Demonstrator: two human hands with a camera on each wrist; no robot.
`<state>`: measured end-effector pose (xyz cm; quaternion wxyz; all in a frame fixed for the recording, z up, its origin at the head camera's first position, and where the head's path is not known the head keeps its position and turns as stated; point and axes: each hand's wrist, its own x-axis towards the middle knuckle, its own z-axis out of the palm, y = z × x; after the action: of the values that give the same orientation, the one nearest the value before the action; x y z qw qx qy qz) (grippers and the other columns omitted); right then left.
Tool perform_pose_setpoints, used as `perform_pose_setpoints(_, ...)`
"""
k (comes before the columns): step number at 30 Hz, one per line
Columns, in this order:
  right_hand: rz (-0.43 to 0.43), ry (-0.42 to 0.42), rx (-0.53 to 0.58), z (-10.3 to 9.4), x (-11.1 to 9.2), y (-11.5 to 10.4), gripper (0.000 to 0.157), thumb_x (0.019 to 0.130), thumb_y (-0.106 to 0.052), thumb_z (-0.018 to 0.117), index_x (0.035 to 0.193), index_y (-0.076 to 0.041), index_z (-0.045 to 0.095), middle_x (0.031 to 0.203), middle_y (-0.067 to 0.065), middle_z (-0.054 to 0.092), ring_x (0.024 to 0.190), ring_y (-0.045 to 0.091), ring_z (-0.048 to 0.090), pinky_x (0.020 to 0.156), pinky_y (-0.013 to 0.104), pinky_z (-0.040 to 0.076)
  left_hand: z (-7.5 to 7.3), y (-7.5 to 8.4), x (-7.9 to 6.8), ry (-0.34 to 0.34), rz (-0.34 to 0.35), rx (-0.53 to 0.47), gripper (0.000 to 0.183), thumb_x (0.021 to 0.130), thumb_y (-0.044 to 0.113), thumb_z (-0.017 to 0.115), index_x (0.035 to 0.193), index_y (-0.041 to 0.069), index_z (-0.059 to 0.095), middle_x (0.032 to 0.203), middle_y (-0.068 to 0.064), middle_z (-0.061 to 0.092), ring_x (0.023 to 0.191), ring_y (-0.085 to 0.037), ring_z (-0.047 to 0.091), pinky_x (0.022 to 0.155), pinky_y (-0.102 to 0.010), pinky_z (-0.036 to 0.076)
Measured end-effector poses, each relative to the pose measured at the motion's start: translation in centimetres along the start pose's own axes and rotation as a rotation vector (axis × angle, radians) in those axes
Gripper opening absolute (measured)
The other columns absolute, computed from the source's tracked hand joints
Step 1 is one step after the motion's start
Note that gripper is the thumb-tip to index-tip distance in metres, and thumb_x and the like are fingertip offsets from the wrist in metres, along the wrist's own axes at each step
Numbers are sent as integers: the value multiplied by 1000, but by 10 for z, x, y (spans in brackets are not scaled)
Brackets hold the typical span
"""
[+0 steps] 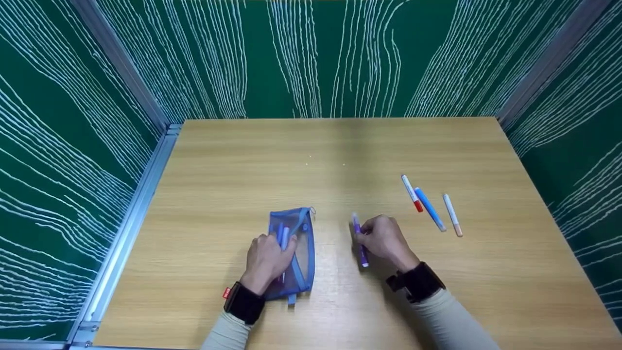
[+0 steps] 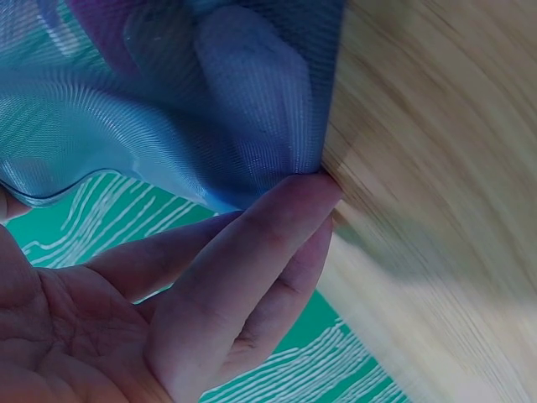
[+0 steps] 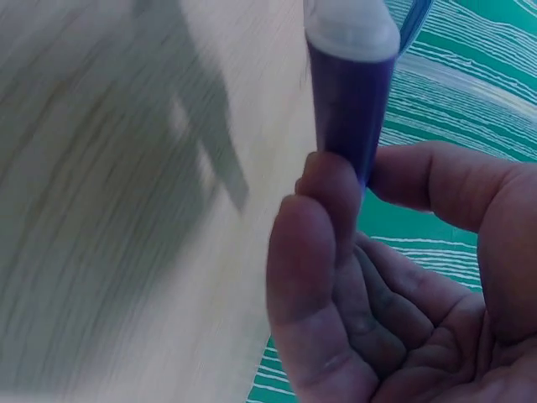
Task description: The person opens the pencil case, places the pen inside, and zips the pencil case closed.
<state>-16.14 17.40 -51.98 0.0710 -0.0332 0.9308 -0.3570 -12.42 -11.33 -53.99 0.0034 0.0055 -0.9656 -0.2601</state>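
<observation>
A blue mesh pencil case lies on the table, with markers showing at its upper left part. My left hand holds the case by its left side. The left wrist view shows the fingers against the blue mesh, with the thumb mostly out of frame. To the right of the case, my right hand pinches a purple marker between thumb and fingers. In the right wrist view this marker has a whitish end pointing up, and its lower part is hidden by the fingers.
Right of my right hand lie a white marker with a red cap, a blue marker and a white marker with a peach-coloured end. Green walls with white lines surround the wooden table, and a metal rail runs along its left edge.
</observation>
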Motion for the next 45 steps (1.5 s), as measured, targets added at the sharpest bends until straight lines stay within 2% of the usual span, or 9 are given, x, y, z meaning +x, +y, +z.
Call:
perform_pose_setpoints(8,0,-4,49,12,1,-12,7,84,-12,82,87,-6,80,76,2,74,62,13,63,55,26,52,-1,1,0,-22,-19,-4,48,97,52,55,70,12,52,77,-12,57,68,-25,55,61,-41,47)
perform_pose_setpoints(18,13,-34,160,38,1,-34,7,84,-10,82,89,-5,80,79,3,75,66,13,66,61,27,56,1,1,0,-12,-31,19,52,96,54,54,74,8,58,77,-14,58,68,-26,57,62,-41,49)
perform_pose_setpoints(24,38,-100,229,54,2,-44,11,85,-15,83,91,-6,80,81,4,76,69,14,69,63,27,57,0,1,0,-23,-45,20,52,96,55,53,74,9,57,79,-14,59,69,-26,56,62,-41,48)
perform_pose_setpoints(30,-18,-118,231,68,3,-55,13,85,-17,84,91,-6,81,79,3,76,64,11,68,60,27,56,-2,2,0,-37,-37,9,50,98,55,52,73,12,54,81,-14,59,70,-25,55,63,-40,48)
perform_pose_setpoints(36,-25,-139,251,81,3,-63,10,86,-16,83,88,-6,80,72,1,73,59,11,67,55,28,55,0,1,0,-27,-22,4,50,99,55,52,75,11,55,83,-16,61,73,-25,56,65,-41,48)
perform_pose_setpoints(41,-11,-167,266,92,2,-66,8,87,-16,82,83,-10,80,69,-2,71,58,11,67,55,27,56,1,0,-1,-26,-12,0,48,99,54,52,74,12,54,80,-13,59,70,-24,55,62,-39,47)
perform_pose_setpoints(45,-44,-163,256,100,2,-67,10,87,-16,82,81,-9,79,68,-2,71,58,10,67,57,25,56,2,1,-1,-2,-11,11,51,98,54,54,75,9,59,80,-16,62,71,-28,59,63,-42,48)
